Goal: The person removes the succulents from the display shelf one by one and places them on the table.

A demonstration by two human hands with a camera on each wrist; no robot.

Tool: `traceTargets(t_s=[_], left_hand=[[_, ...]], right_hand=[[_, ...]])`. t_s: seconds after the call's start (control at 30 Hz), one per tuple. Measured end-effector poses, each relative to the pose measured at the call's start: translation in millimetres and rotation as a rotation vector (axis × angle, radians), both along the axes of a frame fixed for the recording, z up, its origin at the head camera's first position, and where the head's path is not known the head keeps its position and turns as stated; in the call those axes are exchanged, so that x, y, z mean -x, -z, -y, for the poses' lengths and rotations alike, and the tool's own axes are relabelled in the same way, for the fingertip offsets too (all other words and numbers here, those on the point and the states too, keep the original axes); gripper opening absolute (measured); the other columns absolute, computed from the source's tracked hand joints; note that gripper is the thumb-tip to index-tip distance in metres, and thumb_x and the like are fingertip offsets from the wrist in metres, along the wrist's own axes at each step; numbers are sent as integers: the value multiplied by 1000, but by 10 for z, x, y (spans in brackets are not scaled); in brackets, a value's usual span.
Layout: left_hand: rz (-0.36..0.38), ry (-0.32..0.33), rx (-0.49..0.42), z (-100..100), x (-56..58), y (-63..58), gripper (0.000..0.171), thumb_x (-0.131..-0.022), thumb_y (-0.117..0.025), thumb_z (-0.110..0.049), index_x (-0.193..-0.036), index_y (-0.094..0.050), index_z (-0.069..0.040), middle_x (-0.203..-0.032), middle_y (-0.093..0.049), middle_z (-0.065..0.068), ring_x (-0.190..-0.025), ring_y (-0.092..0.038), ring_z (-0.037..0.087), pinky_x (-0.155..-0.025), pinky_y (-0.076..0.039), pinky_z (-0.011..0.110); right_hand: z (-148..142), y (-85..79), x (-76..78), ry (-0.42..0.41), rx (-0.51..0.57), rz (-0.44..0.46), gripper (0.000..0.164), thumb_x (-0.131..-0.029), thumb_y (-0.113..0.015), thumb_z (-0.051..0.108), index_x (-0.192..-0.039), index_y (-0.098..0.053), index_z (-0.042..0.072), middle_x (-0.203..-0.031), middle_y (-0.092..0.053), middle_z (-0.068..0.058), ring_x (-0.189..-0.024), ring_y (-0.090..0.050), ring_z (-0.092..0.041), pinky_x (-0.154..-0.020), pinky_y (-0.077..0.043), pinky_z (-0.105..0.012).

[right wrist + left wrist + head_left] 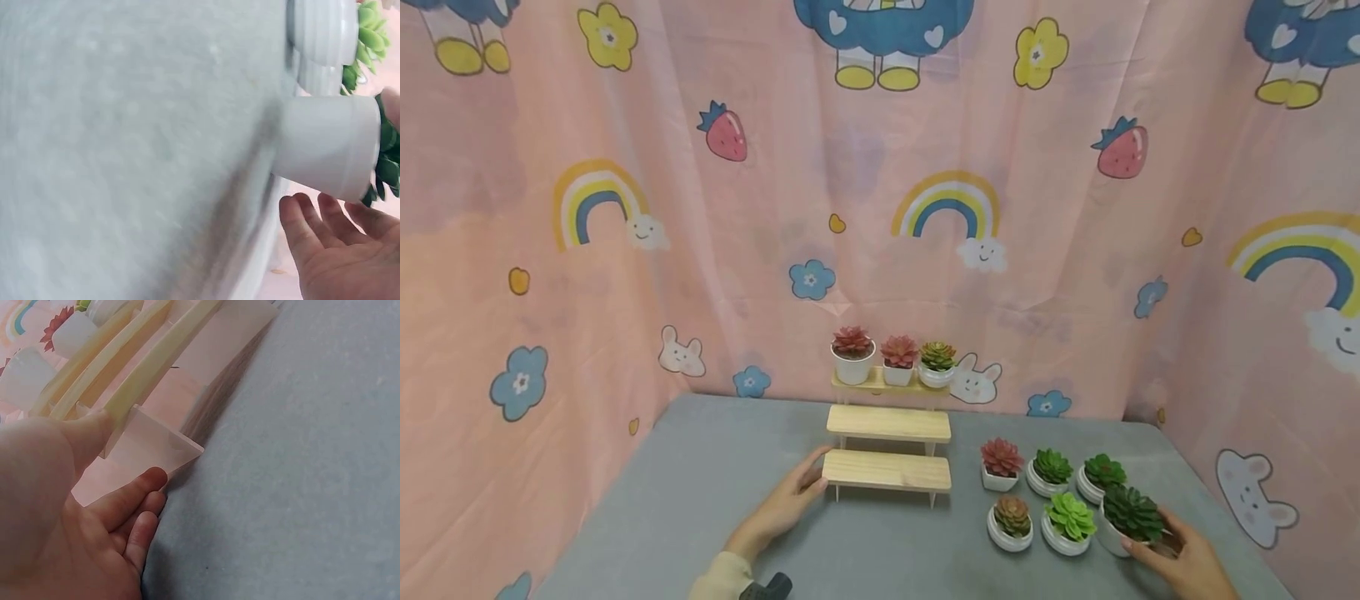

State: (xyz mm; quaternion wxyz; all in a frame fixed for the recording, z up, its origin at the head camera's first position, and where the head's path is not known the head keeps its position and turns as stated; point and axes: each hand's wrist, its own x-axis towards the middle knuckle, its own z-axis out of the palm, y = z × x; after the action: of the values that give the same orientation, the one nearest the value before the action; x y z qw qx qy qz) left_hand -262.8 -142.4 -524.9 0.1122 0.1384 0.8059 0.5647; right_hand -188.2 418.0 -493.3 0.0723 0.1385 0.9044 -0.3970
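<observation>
My left hand [785, 500] touches the left end of the lowest step of a wooden stepped stand [887, 472]. In the left wrist view its thumb meets the board's end, and its other fingers [153, 479] extend loosely beside the clear leg [147, 450]. At the right, my right hand [1187, 558] is spread about a white pot with a dark green artificial succulent [1133, 512]. The right wrist view has the thumb up by the leaves, partly cut off, and the nearly straight fingers [300, 228] along the side of the pot [328, 147], which stands on the grey table.
On the top step stand a red succulent [852, 354], a pink one [898, 360] and a green-red one [937, 364]. Several more potted succulents, including a bright green one [1069, 523] and a red one [1001, 463], sit left of my right hand. A pink patterned curtain [865, 167] hangs behind.
</observation>
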Motion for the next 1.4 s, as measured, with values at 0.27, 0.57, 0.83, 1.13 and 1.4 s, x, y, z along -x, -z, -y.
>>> traceTargets(t_s=[0.27, 0.57, 0.83, 1.13, 1.4], left_hand=[[-11, 39, -22, 15, 18, 39, 68, -106, -50, -40, -163, -21, -17, -155, -40, 33, -142, -42, 51, -113, -35, 67], [-9, 34, -10, 10, -2, 59, 67, -106, -50, -40, -163, -21, -17, -153, -42, 33, -140, -45, 51, -112, -35, 68], [-10, 32, -17, -14, 2, 16, 69, -106, -49, -43, -163, -20, -18, -155, -41, 32, -142, -43, 50, -113, -33, 69], [-13, 28, -20, 15, -2, 12, 69, -106, -50, -41, -163, -21, -17, -155, -41, 31, -142, -43, 49, -114, -34, 67], [-3, -6, -5, -3, -7, -17, 67, -105, -50, -43, -162, -24, -20, -155, -42, 28, -143, -43, 48, -114, -34, 68]], right_hand=[[15, -350, -90, -61, -22, -156, 93, -104, -55, 45, -158, -5, -10, -154, -23, -44, -133, -44, -48, -99, -53, -49], [386, -668, -15, -153, -45, -485, 73, -100, -66, 27, -155, -30, -7, -145, -45, -36, -100, -26, 34, -76, -40, 2], [724, -805, 217, -282, 9, -603, 65, -99, -67, 20, -154, -38, 0, -141, -52, 5, -113, -39, 27, -87, -44, -1], [1013, -837, 483, -339, 78, -532, 66, -101, -64, 24, -155, -35, 0, -152, -45, -27, -130, -54, -7, -97, -51, -16], [1224, -827, 714, -377, 136, -528, 64, -102, -61, 22, -156, -33, -1, -153, -44, -28, -137, -46, -47, -107, -48, -53]])
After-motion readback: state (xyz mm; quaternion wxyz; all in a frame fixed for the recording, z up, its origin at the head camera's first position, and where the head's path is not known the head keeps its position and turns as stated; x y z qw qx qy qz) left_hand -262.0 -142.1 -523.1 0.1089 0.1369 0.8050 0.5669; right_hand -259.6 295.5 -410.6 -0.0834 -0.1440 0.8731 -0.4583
